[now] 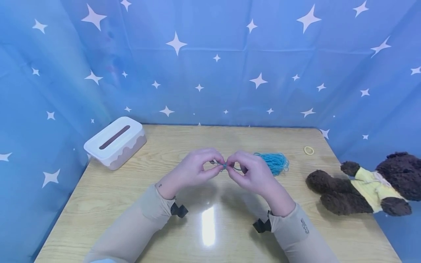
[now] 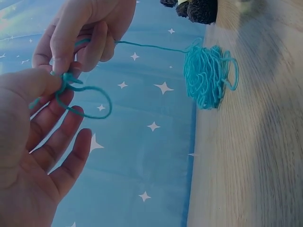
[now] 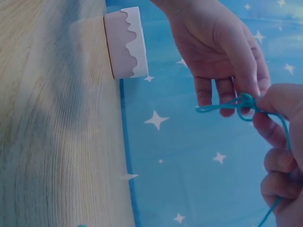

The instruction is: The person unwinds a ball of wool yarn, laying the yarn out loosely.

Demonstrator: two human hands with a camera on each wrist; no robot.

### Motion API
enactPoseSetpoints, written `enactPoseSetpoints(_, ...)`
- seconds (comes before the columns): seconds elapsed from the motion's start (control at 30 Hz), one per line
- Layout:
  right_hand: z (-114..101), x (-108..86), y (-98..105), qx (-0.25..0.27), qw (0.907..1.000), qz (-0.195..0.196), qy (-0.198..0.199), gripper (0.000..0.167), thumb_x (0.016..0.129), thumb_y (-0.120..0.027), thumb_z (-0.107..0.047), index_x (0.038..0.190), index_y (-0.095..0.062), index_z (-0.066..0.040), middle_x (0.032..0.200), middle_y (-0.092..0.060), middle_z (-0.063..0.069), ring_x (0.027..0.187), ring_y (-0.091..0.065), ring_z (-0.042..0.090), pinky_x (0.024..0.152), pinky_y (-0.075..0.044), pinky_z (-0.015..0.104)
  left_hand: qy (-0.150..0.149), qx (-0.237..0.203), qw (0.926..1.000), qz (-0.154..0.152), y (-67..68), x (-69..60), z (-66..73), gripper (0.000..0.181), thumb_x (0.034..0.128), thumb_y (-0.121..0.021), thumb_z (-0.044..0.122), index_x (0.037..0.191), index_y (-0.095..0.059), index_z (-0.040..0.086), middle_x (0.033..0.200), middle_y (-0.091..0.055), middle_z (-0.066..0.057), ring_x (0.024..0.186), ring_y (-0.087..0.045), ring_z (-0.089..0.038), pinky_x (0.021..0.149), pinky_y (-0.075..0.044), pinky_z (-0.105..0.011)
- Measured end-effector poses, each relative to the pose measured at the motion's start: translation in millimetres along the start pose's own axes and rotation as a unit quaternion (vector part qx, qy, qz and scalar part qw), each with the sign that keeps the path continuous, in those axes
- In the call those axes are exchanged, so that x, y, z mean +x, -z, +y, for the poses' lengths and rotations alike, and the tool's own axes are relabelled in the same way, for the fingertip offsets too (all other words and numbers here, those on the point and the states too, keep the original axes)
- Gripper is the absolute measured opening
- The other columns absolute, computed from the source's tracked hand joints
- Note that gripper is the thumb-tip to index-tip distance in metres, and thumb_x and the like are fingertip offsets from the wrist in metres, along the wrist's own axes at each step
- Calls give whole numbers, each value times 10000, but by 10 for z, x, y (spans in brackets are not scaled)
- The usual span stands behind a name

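Note:
A strand of teal yarn (image 2: 106, 101) is knotted between both hands, held up above the table. My left hand (image 1: 197, 168) pinches the yarn at the knot between thumb and index finger, its other fingers spread loose. Close against it, my right hand (image 1: 251, 171) pinches the same knot (image 3: 246, 100) from the other side. A loop sticks out from the knot beside the left fingers. From the right hand the yarn runs to a teal skein (image 1: 275, 163) lying on the table just behind and right of that hand.
A white and mauve tissue box (image 1: 121, 142) sits at the table's back left. At the right lie a small yellow ring (image 1: 308, 150) and a dark brown plush toy (image 1: 361, 190) in yellow clothing. A blue starred curtain (image 1: 210, 65) encloses the wooden table (image 1: 108, 204).

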State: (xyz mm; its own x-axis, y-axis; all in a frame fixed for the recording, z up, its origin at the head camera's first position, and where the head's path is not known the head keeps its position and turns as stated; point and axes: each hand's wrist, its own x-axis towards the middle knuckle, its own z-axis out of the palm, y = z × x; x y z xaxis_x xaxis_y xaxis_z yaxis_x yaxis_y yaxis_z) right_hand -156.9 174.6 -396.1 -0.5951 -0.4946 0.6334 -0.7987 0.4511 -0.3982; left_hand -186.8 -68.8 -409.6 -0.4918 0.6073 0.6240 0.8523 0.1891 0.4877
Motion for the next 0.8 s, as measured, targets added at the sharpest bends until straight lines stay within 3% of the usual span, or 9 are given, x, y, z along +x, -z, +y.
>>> enactPoseSetpoints(0.1, 14, 7, -11, 25, 9999, -93, 112, 227, 904, -777, 10, 1020, -753, -184, 886, -711, -66, 597, -385, 23, 565, -328, 139, -273, 85, 9996, 16, 10, 8, -12, 112, 963, -798, 56, 1066, -772, 92, 1033, -809, -12, 963, -760, -125, 895, -632, -242)
enactPoseSetpoints(0.23, 48, -4, -31, 92, 9995, -165, 270, 232, 910, -763, 23, 1018, -741, -181, 885, -722, -67, 576, -433, 76, 566, -335, 126, -391, 217, 9990, -69, 8, 14, -8, 88, 960, -758, 46, 1035, -741, 89, 1003, -791, -17, 953, -756, -128, 893, -634, -228)
enactPoseSetpoints(0.3, 54, 8, -35, 135, 9992, -160, 348, 232, 904, -756, 33, 1009, -737, -172, 870, -716, -63, 561, -439, 96, 563, -330, 123, -252, 218, 9993, -156, 11, 8, -1, 78, 968, -727, 50, 1034, -717, 90, 1009, -782, -22, 969, -752, -128, 908, -635, -234)
enactPoseSetpoints(0.4, 48, 17, -23, 171, 9990, -118, 388, 230, 894, -745, 46, 996, -728, -161, 831, -684, -53, 564, -414, 75, 567, -331, 131, 192, -21, 9995, -232, 13, -5, 19, 71, 979, -696, 59, 1035, -681, 100, 1029, -767, -26, 987, -741, -139, 921, -633, -252)
enactPoseSetpoints(0.53, 42, 29, 4, 226, 9994, -71, 234, 220, 894, -726, 48, 976, -722, -156, 755, -613, -35, 580, -343, 16, 563, -313, 146, 885, -452, 9949, -161, 41, -19, 52, 39, 999, -657, 75, 1014, -637, 105, 1053, -751, -38, 988, -720, -142, 916, -632, -268)
enactPoseSetpoints(0.6, 43, 23, 16, 216, 9997, -37, 117, 211, 894, -717, 41, 963, -721, -159, 728, -586, -32, 578, -321, 6, 559, -302, 149, 1084, -543, 9926, -98, 46, -22, 62, 22, 1005, -633, 77, 1009, -630, 98, 1062, -755, -57, 975, -721, -147, 911, -637, -278)
enactPoseSetpoints(0.7, 47, 3, 25, 163, 9999, 13, 38, 200, 892, -711, 30, 949, -717, -162, 747, -610, -45, 570, -319, 7, 553, -304, 153, 1210, -592, 9909, -28, 43, -17, 71, 52, 989, -627, 60, 1038, -635, 77, 1077, -764, -83, 971, -736, -167, 904, -649, -299)
enactPoseSetpoints(0.8, 61, 0, 18, 126, 9998, 61, 116, 201, 884, -724, 27, 947, -715, -164, 761, -642, -55, 564, -340, 9, 541, -313, 152, 1105, -573, 9922, -33, 51, -3, 69, 145, 987, -680, 76, 1130, -674, 53, 1121, -772, -83, 1002, -749, -183, 887, -658, -313)
